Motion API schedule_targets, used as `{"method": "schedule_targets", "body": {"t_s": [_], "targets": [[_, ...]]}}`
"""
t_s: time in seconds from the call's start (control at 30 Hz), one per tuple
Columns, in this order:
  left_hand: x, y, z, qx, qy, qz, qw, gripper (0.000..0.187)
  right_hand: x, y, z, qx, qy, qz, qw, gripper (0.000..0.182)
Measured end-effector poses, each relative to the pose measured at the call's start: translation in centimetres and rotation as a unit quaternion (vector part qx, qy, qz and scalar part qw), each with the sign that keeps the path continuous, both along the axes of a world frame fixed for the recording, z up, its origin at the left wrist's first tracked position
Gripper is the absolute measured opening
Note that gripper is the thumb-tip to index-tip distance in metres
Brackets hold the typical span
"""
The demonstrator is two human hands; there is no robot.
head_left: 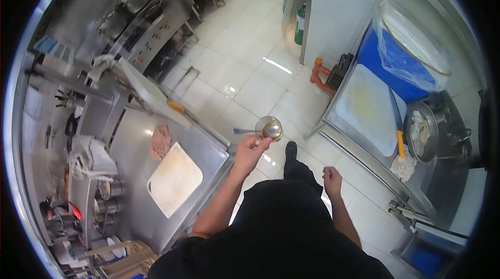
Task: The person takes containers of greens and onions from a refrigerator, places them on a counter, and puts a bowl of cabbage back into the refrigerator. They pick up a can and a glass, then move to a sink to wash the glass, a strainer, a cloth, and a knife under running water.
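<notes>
Centrally: left grip (251, 154), clamped on the near rim of a small clear bowl (276, 121). Spoon (245, 131), lying in the bowl, handle jutting past its rim. Right grip (334, 181), lower down, apart from the bowl; fingers loosely curled, full closure impossible to tell. Left of the left grip: steel worktop (136, 167), its edge near the forearm, with pale board (175, 180). Beyond the bowl: tiled floor (234, 86), running between that edge and the right-hand worktop (319, 132).

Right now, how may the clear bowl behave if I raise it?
The clear bowl looks like glass, so probably fragile. It may tip, as the left hand holds it at one side. The spoon could slip, its handle reaching past the rim.
</notes>
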State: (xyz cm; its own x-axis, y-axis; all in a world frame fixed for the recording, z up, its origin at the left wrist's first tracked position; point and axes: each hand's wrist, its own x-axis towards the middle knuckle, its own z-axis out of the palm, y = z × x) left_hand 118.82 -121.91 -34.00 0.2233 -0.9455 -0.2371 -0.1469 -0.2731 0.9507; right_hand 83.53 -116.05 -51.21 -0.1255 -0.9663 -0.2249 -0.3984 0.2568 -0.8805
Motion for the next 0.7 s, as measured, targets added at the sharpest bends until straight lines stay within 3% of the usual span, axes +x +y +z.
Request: {"method": "schedule_targets", "body": {"t_s": [0.03,0.17,0.27,0.33,0.4,0.5,0.6,0.7], "targets": [[0.1,-0.9,-1.0,-0.035,-0.026,-0.012,0.999,0.043,1.5,-2.9,2.2,-0.037,-0.016,0.01,0.999,0.017],[-0.4,-6.1,-1.4,0.071,-0.029,-0.061,0.995,0.044,6.1,-14.7,11.3,-0.169,-0.018,0.107,0.98,0.018],[-0.7,-10.7,-1.0,0.017,-0.023,-0.143,0.989,0.033,8.9,-22.5,18.0,-0.14,-0.037,0.215,0.966,0.032],[-0.7,-13.7,-1.1,0.023,-0.061,-0.152,0.986,0.03,11.0,-27.1,21.9,-0.237,0.002,0.279,0.93,0.044],[0.1,-16.3,-1.4,0.036,-0.095,-0.162,0.981,0.028,13.8,-31.2,22.8,-0.28,0.014,0.337,0.899,0.056],[1.7,-19.8,-2.5,0.033,-0.039,-0.16,0.986,0.013,17.8,-36.1,22.7,-0.273,0.0,0.41,0.87,0.067],[3.2,-24.1,-2.8,0.018,0.04,-0.125,0.991,0.015,21.7,-39.7,22.3,-0.169,-0.033,0.426,0.888,0.067],[5.4,-28.7,-3.6,0.03,0.043,-0.123,0.991,0.017,25.0,-44.0,20.7,-0.188,-0.028,0.447,0.874,0.054]]}}
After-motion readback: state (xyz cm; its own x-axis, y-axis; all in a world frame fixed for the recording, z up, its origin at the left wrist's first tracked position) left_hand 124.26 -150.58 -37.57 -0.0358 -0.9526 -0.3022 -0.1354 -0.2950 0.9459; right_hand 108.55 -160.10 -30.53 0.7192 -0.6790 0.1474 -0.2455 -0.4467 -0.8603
